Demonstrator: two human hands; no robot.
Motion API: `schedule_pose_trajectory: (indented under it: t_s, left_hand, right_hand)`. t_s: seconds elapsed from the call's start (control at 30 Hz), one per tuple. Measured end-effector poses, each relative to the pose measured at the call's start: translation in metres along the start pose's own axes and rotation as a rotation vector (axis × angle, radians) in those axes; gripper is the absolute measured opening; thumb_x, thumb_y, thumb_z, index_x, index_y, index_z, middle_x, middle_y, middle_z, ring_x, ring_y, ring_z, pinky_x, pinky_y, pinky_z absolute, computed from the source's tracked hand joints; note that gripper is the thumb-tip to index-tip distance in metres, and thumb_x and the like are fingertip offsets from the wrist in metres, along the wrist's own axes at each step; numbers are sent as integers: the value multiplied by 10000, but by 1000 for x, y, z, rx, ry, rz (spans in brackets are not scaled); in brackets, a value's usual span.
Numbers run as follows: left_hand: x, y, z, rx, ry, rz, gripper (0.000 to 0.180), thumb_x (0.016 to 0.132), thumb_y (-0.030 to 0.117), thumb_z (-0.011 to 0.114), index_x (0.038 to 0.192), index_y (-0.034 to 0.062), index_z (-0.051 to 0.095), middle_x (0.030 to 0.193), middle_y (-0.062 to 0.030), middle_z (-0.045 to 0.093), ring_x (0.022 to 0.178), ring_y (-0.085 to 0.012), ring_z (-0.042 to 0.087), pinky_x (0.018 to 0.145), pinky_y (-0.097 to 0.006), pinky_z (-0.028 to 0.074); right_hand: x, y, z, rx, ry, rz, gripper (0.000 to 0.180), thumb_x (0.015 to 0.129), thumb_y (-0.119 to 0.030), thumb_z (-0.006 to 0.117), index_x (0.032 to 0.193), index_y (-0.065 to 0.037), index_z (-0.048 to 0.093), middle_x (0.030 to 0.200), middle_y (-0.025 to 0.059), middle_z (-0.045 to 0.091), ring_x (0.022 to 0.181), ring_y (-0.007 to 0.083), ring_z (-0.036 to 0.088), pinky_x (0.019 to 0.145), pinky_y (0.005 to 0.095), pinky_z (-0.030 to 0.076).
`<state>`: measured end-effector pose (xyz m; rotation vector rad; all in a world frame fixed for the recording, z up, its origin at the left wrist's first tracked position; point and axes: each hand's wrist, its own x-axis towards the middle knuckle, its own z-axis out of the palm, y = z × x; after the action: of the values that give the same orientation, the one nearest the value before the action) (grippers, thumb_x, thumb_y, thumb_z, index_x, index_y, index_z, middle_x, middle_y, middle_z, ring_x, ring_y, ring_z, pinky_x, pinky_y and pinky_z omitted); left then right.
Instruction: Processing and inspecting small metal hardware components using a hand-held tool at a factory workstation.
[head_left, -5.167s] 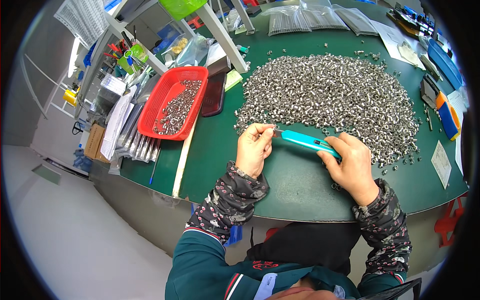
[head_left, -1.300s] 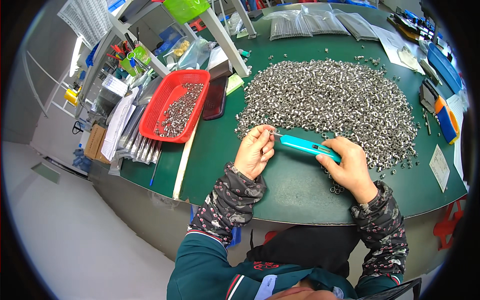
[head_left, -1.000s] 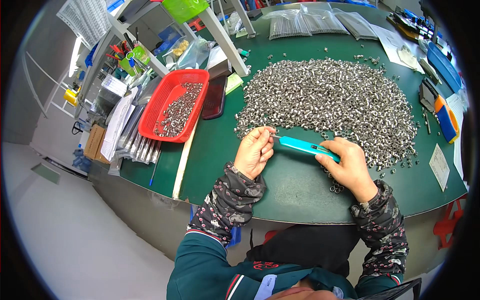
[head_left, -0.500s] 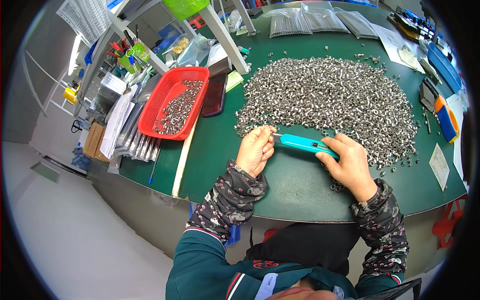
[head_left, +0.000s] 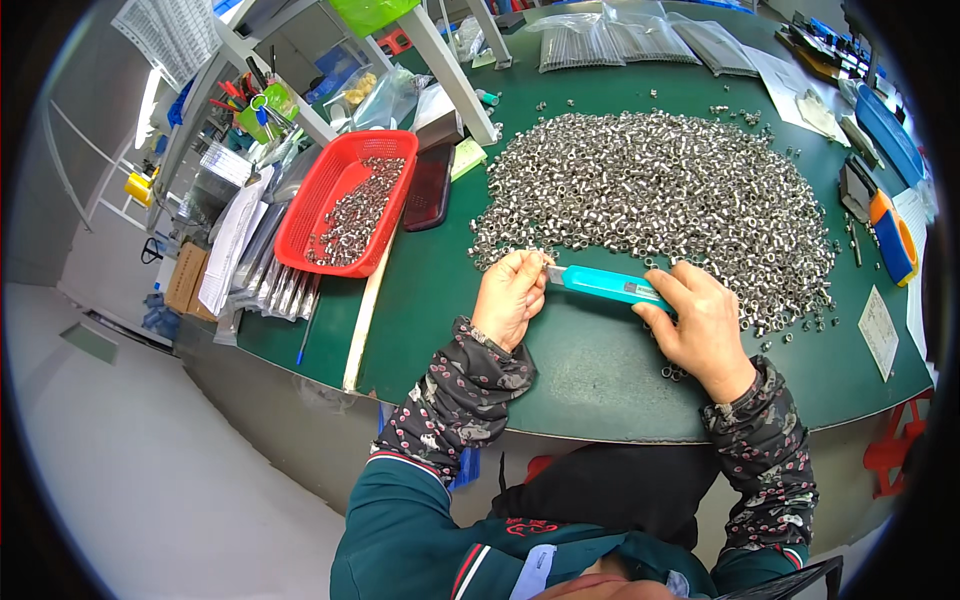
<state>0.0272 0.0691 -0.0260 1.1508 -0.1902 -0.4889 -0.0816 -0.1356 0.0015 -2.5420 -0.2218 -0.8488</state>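
Observation:
My right hand (head_left: 695, 325) is closed around a turquoise utility knife (head_left: 605, 284), which lies level and points left. Its short blade (head_left: 555, 273) reaches the fingertips of my left hand (head_left: 512, 297). Those fingertips are pinched together, and a small metal ring seems to be between them, mostly hidden by the fingers. Just beyond both hands spreads a wide heap of small silvery metal rings (head_left: 650, 185) on the green table (head_left: 580, 385). A few loose rings (head_left: 674, 372) lie under my right hand.
To the left stands a red plastic basket (head_left: 290, 240) partly filled with small metal pieces, next to a dark phone-like slab (head_left: 430, 190). Bagged rods (head_left: 580, 45) lie at the back. Right of the heap are an orange-and-blue tool (head_left: 893, 235), a paper label (head_left: 878, 332) and a blue tray (head_left: 890, 135).
Both hands stay in nearly the same place. The knife has barely shifted, its blade still at the left fingertips.

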Motion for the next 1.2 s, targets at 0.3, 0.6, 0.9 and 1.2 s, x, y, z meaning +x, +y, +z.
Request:
schedule_pose_trajectory:
  t_s: [0.3,0.6,0.9,1.2]
  left_hand:
    - [1,1,-1,64,10,-13,180,899,211,507,851,43,548,641,15,468,443,-18,319,363,-154,243]
    - [0,8,5,150,56,-66,202,910,217,485,789,60,524,579,26,435,401,-19,301,349,-160,237]
    - [2,13,-7,183,-71,-222,204,898,220,507,777,57,531,604,17,473,387,-6,304,343,-153,233]
    - [3,14,-9,234,-166,-278,197,888,219,524,792,49,549,649,12,509,388,7,299,346,-145,232]
  right_hand:
    - [2,-2,-3,-55,22,-51,252,651,-179,691,846,-82,566,678,59,453,608,225,515,505,342,416]
    - [2,0,-4,-44,19,-85,288,653,-178,681,896,-65,578,687,71,462,610,245,487,524,347,392]
    - [9,3,-14,-139,18,-186,321,599,-160,704,873,-76,559,697,44,438,651,207,473,536,324,395]
    - [13,1,-18,-281,110,-292,316,615,-149,657,915,-94,573,730,28,440,646,182,454,521,299,387]
